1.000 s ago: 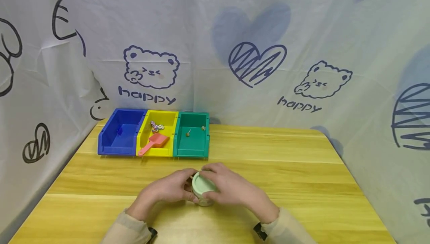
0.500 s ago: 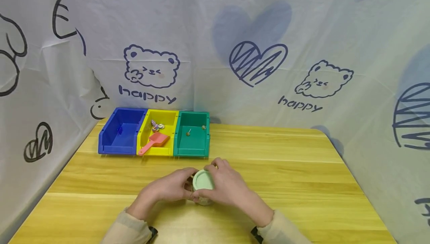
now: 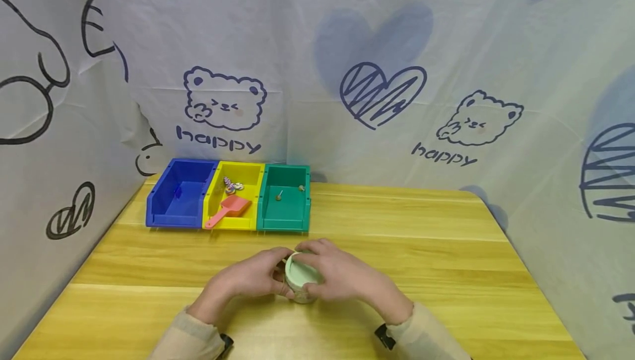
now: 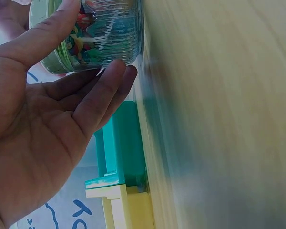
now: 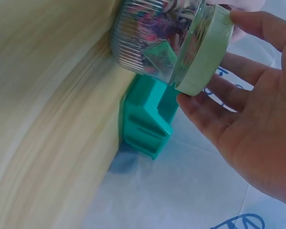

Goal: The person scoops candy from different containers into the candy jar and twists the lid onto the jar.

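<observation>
A clear ribbed jar (image 4: 112,33) with a pale green lid (image 3: 300,273) stands upright on the table. Small colourful pieces show through its wall in both wrist views. My left hand (image 3: 255,274) holds the jar from its left side, the thumb in front and the fingers behind. From the right, my right hand (image 3: 337,272) grips the lid by its rim, thumb and fingertips spread round the edge in the right wrist view. The lid sits on the jar's mouth; whether it is tight I cannot tell.
Behind the jar, a blue bin (image 3: 181,220), a yellow bin (image 3: 253,172) and a green bin (image 3: 283,220) stand side by side. A pink scoop (image 3: 233,205) and small swirled pieces (image 3: 230,186) lie in the yellow one. White printed cloth (image 3: 307,150) hangs round the table.
My right hand turned round the lid half a second ago, its thumb swinging toward the left, and has now swung back to the right side. The left hand and the jar stay in place.
</observation>
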### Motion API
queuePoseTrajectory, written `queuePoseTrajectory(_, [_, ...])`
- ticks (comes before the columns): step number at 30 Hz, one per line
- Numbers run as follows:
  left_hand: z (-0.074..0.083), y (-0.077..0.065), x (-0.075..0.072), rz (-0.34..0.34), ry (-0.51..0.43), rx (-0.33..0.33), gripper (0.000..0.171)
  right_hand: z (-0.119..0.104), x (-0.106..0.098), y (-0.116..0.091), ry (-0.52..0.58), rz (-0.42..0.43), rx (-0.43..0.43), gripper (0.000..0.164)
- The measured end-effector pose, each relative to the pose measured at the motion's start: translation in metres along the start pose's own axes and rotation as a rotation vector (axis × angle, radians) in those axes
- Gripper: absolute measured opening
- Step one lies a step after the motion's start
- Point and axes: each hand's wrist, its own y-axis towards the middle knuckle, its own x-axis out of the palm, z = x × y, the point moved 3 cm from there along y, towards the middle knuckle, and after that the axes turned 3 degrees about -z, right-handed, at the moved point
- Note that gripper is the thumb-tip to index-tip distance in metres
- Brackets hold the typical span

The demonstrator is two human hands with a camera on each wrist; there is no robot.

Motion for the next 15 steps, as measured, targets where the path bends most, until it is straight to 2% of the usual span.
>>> queuePoseTrajectory(7, [-0.001,0.001,0.001,0.007,0.007,0.001,0.064,-0.003,0.005,0.001,-0.036,0.078,0.102,0.060])
queuePoseTrajectory(15, [-0.001,0.001,0.002,-0.002,0.008,0.010,0.060,-0.006,0.016,0.005,-0.054,0.215,0.289,0.071])
